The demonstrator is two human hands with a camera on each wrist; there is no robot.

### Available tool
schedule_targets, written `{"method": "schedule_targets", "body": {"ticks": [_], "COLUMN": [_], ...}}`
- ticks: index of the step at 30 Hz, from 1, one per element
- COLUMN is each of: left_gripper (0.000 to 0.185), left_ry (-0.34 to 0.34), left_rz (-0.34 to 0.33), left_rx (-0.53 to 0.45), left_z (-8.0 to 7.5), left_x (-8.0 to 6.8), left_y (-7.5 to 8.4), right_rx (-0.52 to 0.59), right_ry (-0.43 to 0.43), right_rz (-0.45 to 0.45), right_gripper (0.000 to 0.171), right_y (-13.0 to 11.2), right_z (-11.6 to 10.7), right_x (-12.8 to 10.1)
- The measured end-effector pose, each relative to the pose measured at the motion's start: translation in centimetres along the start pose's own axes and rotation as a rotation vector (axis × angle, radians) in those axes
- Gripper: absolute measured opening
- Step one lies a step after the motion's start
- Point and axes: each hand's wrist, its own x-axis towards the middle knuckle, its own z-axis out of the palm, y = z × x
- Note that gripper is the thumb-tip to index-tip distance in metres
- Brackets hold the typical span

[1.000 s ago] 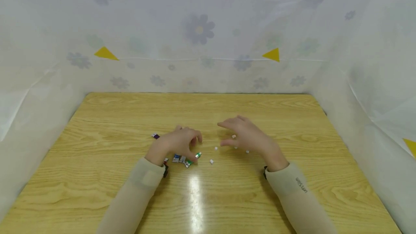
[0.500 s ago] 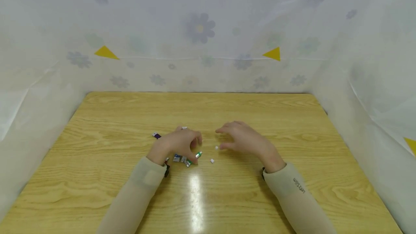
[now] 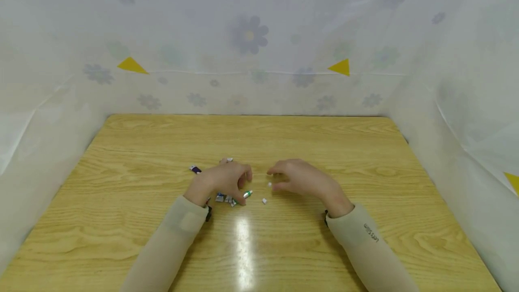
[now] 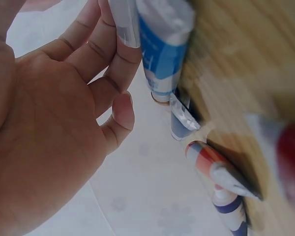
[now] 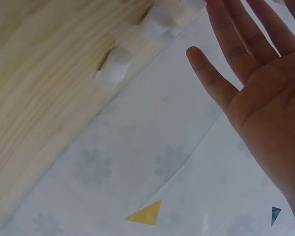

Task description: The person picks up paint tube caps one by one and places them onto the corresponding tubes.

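Observation:
My left hand (image 3: 225, 179) arches over a group of small paint tubes, its fingers loosely bent. In the head view, a green tube (image 3: 248, 194) lies by the thumb and a purple tube (image 3: 196, 170) beyond the wrist. The left wrist view has a pale tube (image 4: 127, 24) against the fingers, beside a blue tube (image 4: 160, 54), an orange-red tube (image 4: 206, 160) and a dark red one (image 4: 292, 157). My right hand (image 3: 304, 177) is low over the table, fingers extended. Small white caps (image 5: 115, 66) are near it; one cap (image 3: 269, 184) sits by its thumb.
Another white cap (image 3: 264, 201) is on the wooden table (image 3: 308, 247) between the hands. Pale flowered sheeting (image 3: 194, 35) surrounds the table at the back and sides, with yellow triangles (image 3: 339, 67) on it.
My right hand has moved left and nearer to me, toward the left hand. Several white caps seen under it earlier are now out of sight in the head view. My left hand has barely moved.

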Motion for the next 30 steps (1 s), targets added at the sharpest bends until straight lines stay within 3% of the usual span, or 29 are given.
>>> {"method": "schedule_targets", "body": {"ticks": [5,16,22,30], "left_gripper": [0.047,0.036,0.030,0.026], "left_ry": [0.002,0.011,0.009,0.022], "left_rz": [0.016,0.008,0.007,0.031], "left_rx": [0.001,-0.017,-0.022,-0.034], "left_z": [-0.1,-0.1,-0.1,0.0], "left_x": [-0.1,-0.1,-0.1,0.0], "left_y": [-0.2,-0.4,-0.3,-0.5], "right_rx": [-0.002,-0.063,-0.151,-0.211], "right_ry": [-0.007,0.020,0.071,0.102], "right_rz": [-0.002,-0.116,-0.159,-0.112], "right_gripper": [0.042,0.027,0.013,0.004], "right_y": [0.0,-0.3,-0.4,-0.6], "right_z": [0.1,0.7,1.2,1.4], "right_x": [0.0,0.3,0.6,0.7]}}
